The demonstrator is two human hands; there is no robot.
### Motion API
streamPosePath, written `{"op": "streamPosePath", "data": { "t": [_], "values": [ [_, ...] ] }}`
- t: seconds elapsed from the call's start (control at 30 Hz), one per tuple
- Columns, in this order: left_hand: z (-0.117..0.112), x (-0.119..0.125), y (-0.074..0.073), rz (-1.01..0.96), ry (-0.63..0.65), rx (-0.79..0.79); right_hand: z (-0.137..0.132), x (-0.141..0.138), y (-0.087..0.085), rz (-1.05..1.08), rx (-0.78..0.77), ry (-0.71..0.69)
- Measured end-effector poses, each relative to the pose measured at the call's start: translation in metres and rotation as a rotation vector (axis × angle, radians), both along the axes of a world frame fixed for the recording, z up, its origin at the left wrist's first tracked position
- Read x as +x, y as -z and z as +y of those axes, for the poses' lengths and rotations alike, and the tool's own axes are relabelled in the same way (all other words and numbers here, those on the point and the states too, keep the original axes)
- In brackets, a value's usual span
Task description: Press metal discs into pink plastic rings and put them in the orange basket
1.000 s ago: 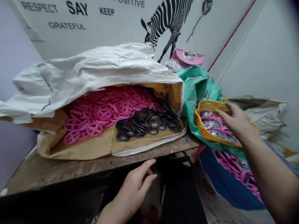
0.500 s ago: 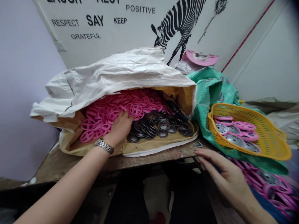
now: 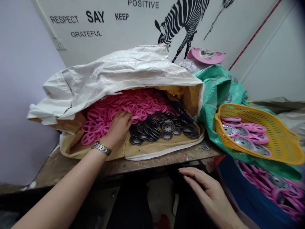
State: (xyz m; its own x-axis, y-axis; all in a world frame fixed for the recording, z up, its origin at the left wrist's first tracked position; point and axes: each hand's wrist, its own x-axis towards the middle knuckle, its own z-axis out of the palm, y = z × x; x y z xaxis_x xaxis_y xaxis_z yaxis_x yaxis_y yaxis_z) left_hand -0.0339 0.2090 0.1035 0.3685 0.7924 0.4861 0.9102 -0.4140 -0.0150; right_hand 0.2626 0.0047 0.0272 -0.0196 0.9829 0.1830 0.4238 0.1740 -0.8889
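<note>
Reaching among pink rings [image 3: 124, 101] inside the white sack [image 3: 114, 70].
Left hand [image 3: 118, 131]: fingers at the rings within the sack's mouth; whether they grip one cannot be told. Right hand [image 3: 209, 194]: fingers slightly parted, nothing visible between them, before the sack's right end. Pinching one rim would probably separate a single ring.

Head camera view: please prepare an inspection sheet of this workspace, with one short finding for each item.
Surface: worn brown tabletop; open white sack on it.
Parts: pink spoked rings and dark round discs inside the white sack; pink-rimmed wheels in the yellow basket.
Clutter: small metal pieces near the tabletop's edge.
Hands: left hand at the pink spoked rings, grip unclear; right hand before the tabletop, nothing seen held.
Cables: none certain; red line at upper right may be cord or tape.
Surroundings: white wall with zebra picture.
</note>
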Motion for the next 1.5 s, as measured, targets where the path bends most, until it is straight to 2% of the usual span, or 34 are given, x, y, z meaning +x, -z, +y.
{"op": "streamPosePath", "data": {
  "t": [0.07,0.17,0.3,0.37,0.43,0.57,0.7,0.77,0.87,0.93,1.03,1.1,1.2,1.37,1.5],
  "values": [
    [-0.019,0.002,-0.004,-0.177,0.046,0.015,0.005,-0.004,-0.002,0.087,-0.089,0.016],
    [-0.061,0.014,-0.006,-0.426,0.226,0.02,0.017,-0.011,-0.009,0.294,-0.235,0.011],
    [-0.121,0.04,0.003,-0.297,0.538,0.024,0.032,-0.022,-0.02,0.615,-0.409,-0.107],
    [-0.142,0.051,0.011,-0.219,0.597,-0.024,0.038,-0.028,-0.025,0.702,-0.472,-0.161],
    [-0.156,0.057,0.021,-0.206,0.608,-0.06,0.041,-0.035,-0.028,0.703,-0.488,-0.17],
    [-0.169,0.056,0.044,-0.393,0.559,-0.088,0.043,-0.045,-0.032,0.615,-0.444,-0.171],
    [-0.181,0.054,0.059,-0.74,0.343,-0.208,0.041,-0.052,-0.037,0.529,-0.366,-0.226],
    [-0.184,0.057,0.059,-1.014,0.253,-0.435,0.039,-0.055,-0.04,0.481,-0.323,-0.251],
    [-0.185,0.062,0.055,-1.383,0.184,-0.905,0.037,-0.059,-0.044,0.344,-0.269,-0.324],
    [-0.184,0.063,0.052,-1.509,0.132,-1.052,0.04,-0.059,-0.046,0.191,-0.178,-0.348],
    [-0.181,0.06,0.054,-1.611,0.045,-1.05,0.059,-0.055,-0.045,-0.054,0.052,-0.229],
    [-0.18,0.057,0.056,-1.647,0.011,-1.044,0.081,-0.05,-0.042,-0.157,0.181,-0.124],
    [-0.18,0.056,0.06,-1.661,-0.003,-1.051,0.12,-0.045,-0.039,-0.29,0.296,-0.026],
    [-0.183,0.058,0.064,-1.635,0.012,-1.079,0.161,-0.055,-0.037,-0.56,0.268,0.011],
    [-0.185,0.059,0.065,-1.621,0.024,-1.087,0.171,-0.064,-0.033,-0.543,0.257,0.02]
  ]
}}
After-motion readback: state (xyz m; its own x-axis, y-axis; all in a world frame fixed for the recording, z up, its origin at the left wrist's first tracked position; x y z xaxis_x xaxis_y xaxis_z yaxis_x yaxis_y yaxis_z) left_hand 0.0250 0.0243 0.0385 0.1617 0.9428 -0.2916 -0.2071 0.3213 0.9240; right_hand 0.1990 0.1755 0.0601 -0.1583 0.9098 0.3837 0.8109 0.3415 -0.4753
